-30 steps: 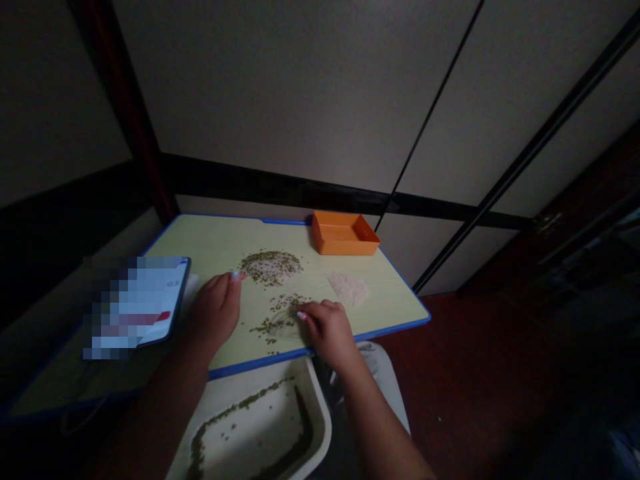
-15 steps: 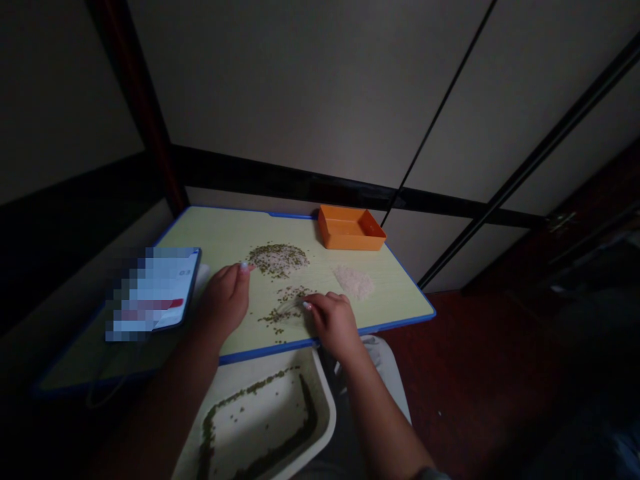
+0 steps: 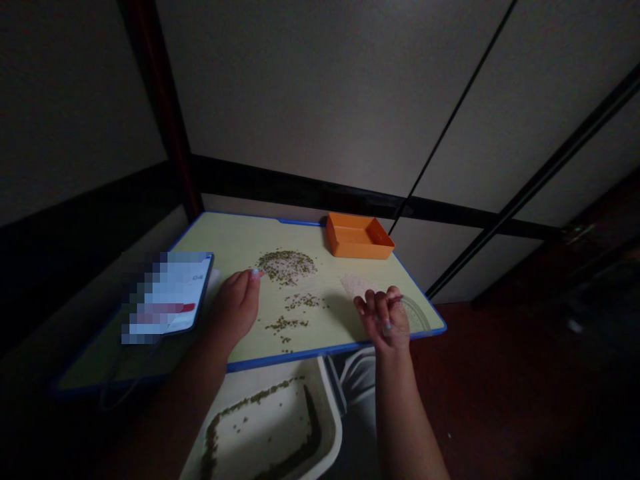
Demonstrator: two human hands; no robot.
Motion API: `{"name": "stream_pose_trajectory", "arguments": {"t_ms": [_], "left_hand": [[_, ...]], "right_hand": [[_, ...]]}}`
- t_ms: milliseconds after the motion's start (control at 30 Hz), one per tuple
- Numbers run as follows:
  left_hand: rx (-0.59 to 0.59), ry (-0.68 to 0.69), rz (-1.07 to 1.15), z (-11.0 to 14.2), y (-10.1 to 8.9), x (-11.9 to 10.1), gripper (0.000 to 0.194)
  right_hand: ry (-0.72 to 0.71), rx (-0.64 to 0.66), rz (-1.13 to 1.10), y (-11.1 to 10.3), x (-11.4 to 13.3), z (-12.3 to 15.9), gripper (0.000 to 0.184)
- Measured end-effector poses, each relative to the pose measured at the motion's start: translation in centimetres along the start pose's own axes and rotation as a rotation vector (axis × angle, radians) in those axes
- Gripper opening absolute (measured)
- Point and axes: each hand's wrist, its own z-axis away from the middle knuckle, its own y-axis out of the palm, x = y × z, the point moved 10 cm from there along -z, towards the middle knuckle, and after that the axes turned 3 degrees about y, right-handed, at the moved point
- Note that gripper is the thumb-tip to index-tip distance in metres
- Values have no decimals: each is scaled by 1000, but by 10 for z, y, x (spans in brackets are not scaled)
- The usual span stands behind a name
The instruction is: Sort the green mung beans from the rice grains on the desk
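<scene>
My right hand [image 3: 383, 317] is turned over above the table's right part, its fingers curled round a clear plastic protractor [image 3: 414, 313] whose curved edge sticks out to the right. Partly behind that hand lies a pile of white rice grains [image 3: 351, 283]. My left hand [image 3: 239, 303] is closed in a pinch at the left edge of a mixed heap of green beans and rice [image 3: 287, 265]; whatever the fingertips hold is hidden. Between the hands, a small patch of rice and beans [image 3: 304, 301] and a strip of green beans [image 3: 287, 325] lie on the tabletop.
The pale table [image 3: 235, 230] has a blue rim. An orange box [image 3: 363, 250] stands at its back right, and a phone [image 3: 175, 293] leans on the left. Below the front edge sits a white tub [image 3: 333, 427] with green beans along its inner edges. A panelled wall stands behind.
My right hand has moved right with the protractor, from the small bean patches to beside the rice pile, and turned over. The left hand keeps its pinch by the mixed heap.
</scene>
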Motion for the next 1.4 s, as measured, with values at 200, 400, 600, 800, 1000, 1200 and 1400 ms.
{"name": "stream_pose_trajectory", "arguments": {"t_ms": [200, 400, 600, 800, 1000, 1200, 1400], "left_hand": [[-8, -3, -4, -1, 0, 3, 49], [-3, -13, -10, 0, -1, 0, 51], [-8, 12, 3, 0, -2, -2, 48], [-4, -21, -15, -1, 0, 2, 50], [1, 8, -1, -2, 1, 2, 51], [3, 9, -6, -1, 0, 0, 52], [-3, 8, -11, 0, -1, -1, 54]], "right_hand": [[134, 219, 118, 60, -24, 9, 49], [-23, 236, 362, 77, -17, 20, 23], [-104, 245, 506, 78, -12, 19, 14], [-80, 221, 638, 81, -13, 19, 12], [-60, 215, 714, 81, -12, 19, 10], [-67, 255, 764, 88, -11, 19, 9], [-89, 286, 813, 92, -12, 20, 10]]}}
